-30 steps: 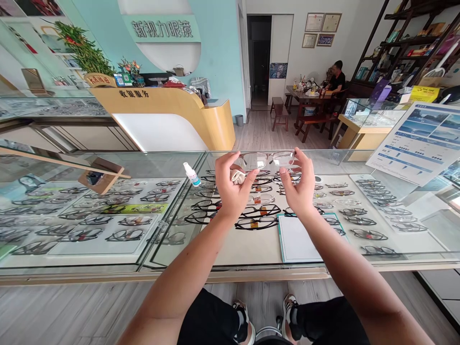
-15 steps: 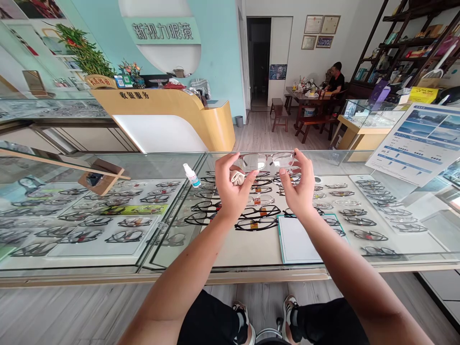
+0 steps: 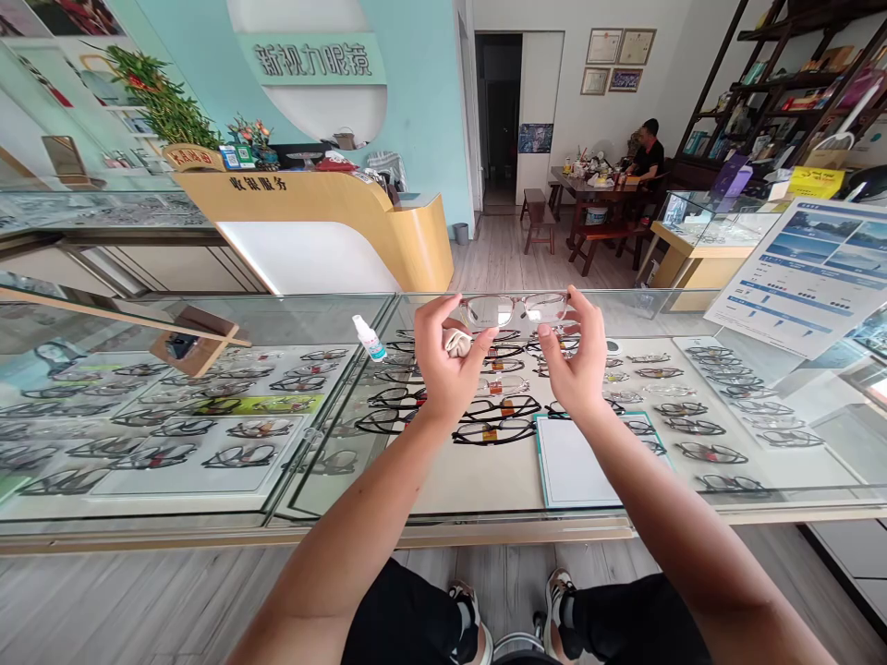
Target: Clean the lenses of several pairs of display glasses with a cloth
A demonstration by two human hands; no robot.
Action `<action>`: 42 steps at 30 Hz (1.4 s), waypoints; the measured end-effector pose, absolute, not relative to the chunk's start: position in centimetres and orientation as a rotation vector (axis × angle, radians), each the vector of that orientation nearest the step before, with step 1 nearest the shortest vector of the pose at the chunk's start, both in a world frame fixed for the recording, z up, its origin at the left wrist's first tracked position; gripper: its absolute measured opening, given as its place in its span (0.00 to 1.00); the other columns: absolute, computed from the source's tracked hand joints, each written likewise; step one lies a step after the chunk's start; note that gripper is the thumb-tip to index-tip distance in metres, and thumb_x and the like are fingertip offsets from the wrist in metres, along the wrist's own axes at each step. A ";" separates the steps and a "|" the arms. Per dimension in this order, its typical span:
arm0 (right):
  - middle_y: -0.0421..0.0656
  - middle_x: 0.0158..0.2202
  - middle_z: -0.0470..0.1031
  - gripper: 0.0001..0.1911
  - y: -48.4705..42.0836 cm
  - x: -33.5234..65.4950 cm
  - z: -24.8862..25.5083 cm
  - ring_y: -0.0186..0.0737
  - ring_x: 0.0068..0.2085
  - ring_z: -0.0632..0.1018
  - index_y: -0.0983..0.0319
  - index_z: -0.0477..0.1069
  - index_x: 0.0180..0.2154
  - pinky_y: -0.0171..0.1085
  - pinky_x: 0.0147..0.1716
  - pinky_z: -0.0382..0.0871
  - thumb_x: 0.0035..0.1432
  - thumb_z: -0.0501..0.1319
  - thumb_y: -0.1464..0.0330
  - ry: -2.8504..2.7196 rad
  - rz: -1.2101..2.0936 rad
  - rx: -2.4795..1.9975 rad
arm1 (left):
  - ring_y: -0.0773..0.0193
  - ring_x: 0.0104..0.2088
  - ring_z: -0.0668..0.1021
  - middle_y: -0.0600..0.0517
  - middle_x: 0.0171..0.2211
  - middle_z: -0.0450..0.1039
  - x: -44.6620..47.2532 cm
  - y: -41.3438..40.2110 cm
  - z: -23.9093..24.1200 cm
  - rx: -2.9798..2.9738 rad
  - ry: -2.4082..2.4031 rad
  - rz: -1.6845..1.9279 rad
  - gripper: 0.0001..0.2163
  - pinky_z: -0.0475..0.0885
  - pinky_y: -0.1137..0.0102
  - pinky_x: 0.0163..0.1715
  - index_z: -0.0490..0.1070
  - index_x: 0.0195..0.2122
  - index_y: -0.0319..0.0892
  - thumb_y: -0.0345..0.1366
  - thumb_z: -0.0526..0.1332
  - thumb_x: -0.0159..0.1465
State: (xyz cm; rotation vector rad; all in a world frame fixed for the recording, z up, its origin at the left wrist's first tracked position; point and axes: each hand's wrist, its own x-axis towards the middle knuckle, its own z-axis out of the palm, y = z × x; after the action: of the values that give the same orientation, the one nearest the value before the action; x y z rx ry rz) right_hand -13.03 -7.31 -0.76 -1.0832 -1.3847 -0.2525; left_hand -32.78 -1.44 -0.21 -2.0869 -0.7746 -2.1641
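Observation:
Both my hands hold up a pair of clear-framed glasses above the glass display counter. My left hand pinches the left end of the frame and also keeps a small pale cloth tucked in its palm. My right hand pinches the right end of the frame. A small white spray bottle lies on the counter glass just left of my left hand.
Under the glass lie several rows of spectacle frames and a white pad. A wooden mirror stand sits at the left, a leaning poster at the right. A reception desk stands behind; a person sits at a far table.

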 end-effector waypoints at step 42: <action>0.53 0.71 0.74 0.39 -7.8 -13.1 -0.3 0.63 0.68 0.79 0.41 0.56 0.83 0.64 0.57 0.87 0.79 0.66 0.58 -1.512 -0.311 -0.918 | 0.68 0.33 0.79 0.40 0.68 0.80 -33.1 -0.7 -0.4 -2.182 -1.017 -2.293 0.33 0.82 0.62 0.45 0.72 0.70 0.49 0.60 0.75 0.72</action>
State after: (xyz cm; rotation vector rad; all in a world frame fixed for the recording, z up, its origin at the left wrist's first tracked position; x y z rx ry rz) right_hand -13.13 -7.76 -0.25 -0.9180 -1.5116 -0.3114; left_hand -33.13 -0.69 -0.38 -2.1816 -1.0167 -2.2930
